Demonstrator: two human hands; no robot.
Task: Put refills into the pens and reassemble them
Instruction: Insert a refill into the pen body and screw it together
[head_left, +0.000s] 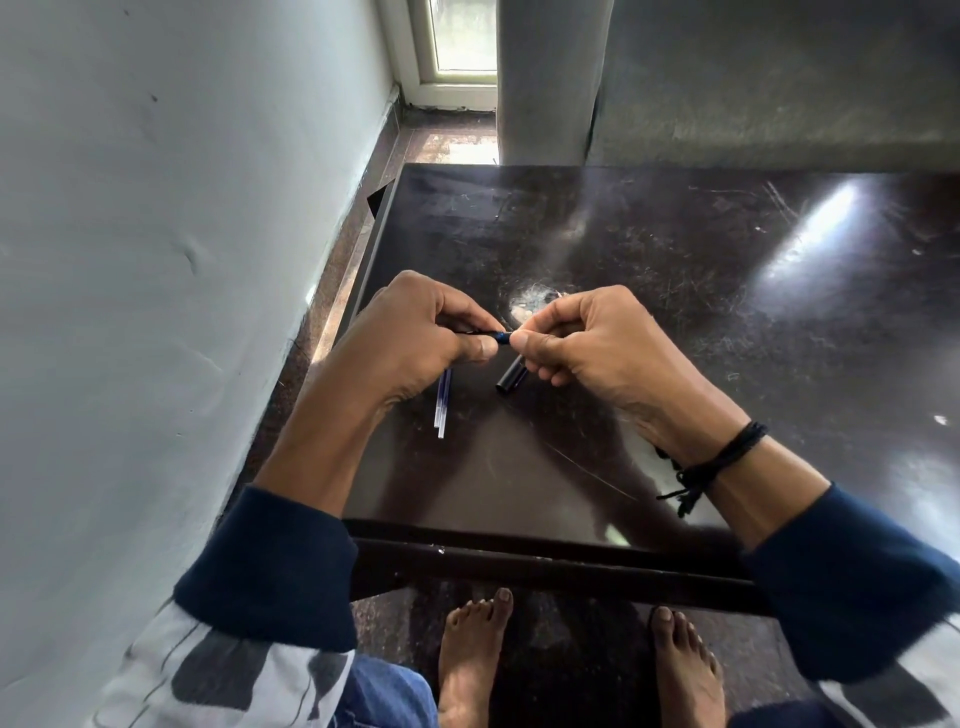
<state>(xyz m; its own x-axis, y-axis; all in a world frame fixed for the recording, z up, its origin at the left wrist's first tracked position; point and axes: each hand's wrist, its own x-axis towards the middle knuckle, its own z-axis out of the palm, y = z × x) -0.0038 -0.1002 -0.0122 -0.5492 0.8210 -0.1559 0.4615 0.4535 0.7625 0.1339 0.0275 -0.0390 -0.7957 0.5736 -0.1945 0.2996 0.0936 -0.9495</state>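
My left hand (415, 332) grips a dark blue pen barrel (493, 335), most of it hidden inside the fist. Fingertips of my right hand (587, 343) pinch the barrel's exposed end; what they hold there is too small to tell. The lower fingers of that same hand also clasp a black tubular pen part (511, 376), which sticks out downward. Two or three thin clear refills (443, 402) with blue ink lie on the dark table (675, 291), just under my left hand.
The table's left edge runs close to a pale wall (156, 260). Its near edge (519, 551) is above my bare feet (472, 654). A grey pillar (550, 78) stands behind the far edge. A whitish smudge (530, 306) marks the tabletop beyond my hands.
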